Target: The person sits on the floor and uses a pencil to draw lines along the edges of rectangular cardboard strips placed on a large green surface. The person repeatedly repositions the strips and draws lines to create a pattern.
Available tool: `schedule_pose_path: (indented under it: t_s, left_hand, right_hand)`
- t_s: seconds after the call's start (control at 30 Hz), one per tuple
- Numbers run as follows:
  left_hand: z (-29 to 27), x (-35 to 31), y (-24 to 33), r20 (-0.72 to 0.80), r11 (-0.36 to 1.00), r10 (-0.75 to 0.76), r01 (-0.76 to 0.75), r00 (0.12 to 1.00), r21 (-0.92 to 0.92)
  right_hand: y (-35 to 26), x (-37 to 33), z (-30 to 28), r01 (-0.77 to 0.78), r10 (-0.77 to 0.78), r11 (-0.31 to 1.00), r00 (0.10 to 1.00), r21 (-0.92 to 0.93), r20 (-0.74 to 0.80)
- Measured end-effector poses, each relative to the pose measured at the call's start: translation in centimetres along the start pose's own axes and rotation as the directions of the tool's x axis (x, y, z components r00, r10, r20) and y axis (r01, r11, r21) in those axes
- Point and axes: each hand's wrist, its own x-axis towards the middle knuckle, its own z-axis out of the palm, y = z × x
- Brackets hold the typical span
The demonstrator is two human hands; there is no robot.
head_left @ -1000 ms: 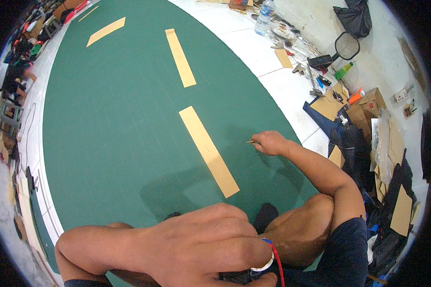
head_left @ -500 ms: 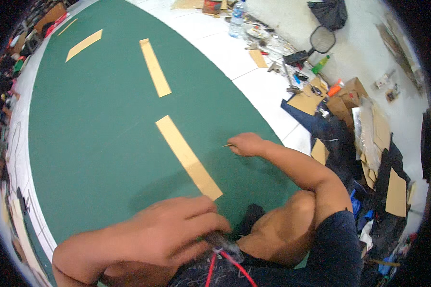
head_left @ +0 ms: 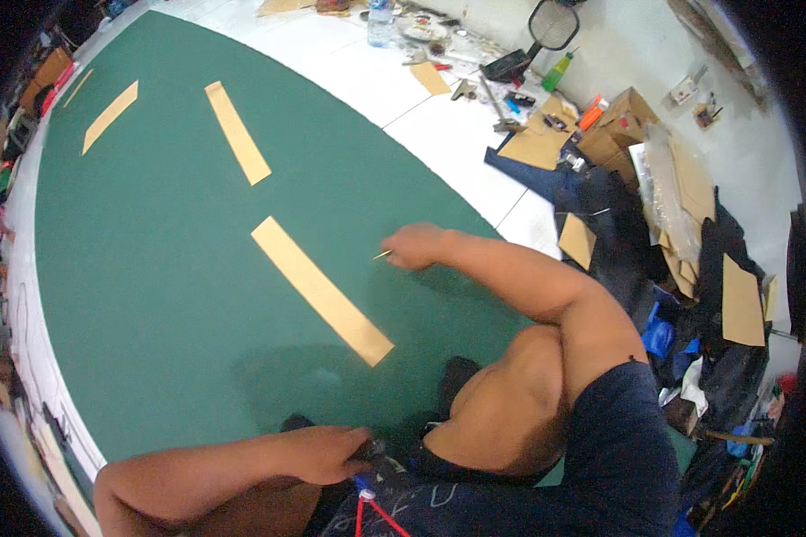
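- Green cloth (head_left: 152, 268) covers a broad stretch of white tiled floor (head_left: 430, 148), its edges bowed by the wide lens.
- Four pale strips lie apart on it: a long strip (head_left: 321, 291) slanting across the near middle, a shorter strip (head_left: 238, 134) beyond its far end, an angled strip (head_left: 110, 117) near the far left, and a thin strip (head_left: 78, 88) close to the left edge.
- Well apart from the left, the right hand (head_left: 415, 246) is over the cloth, right of the long strip, its fingers closed on a slim stick (head_left: 382, 254) pointing left and slightly down.
- At the lap, the left hand (head_left: 336, 454) is curled beside a dark object (head_left: 381, 461); whether it grips that object, I cannot tell.
- Below this hand hangs a red cord (head_left: 381, 516), against dark clothing.
- Along the wall sit a clear bottle (head_left: 381, 25), a green bottle (head_left: 558, 72), a mesh-headed racket (head_left: 553, 25) and an open cardboard box (head_left: 620, 125).
- Dark fabric (head_left: 600, 268) and loose brown card (head_left: 743, 300) are heaped at the right.
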Motion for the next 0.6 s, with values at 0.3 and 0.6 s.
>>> schedule_pose_path:
  t_s: [0.3, 0.6]
  left_hand:
    - [-3.2, -0.3, -1.6, 0.002, 0.962, -0.183, 0.178, 0.983, 0.208]
    - [-13.8, -3.2, -12.5, -0.649, 0.737, -0.369, 0.635, 0.666, 0.232]
  right_hand:
    - [-0.4, -1.7, -1.6, -0.068, 0.067, 0.997, 0.998, 0.043, 0.022]
    - [0.5, -2.8, -2.7, -0.088, 0.092, 0.995, 0.993, 0.051, -0.071]
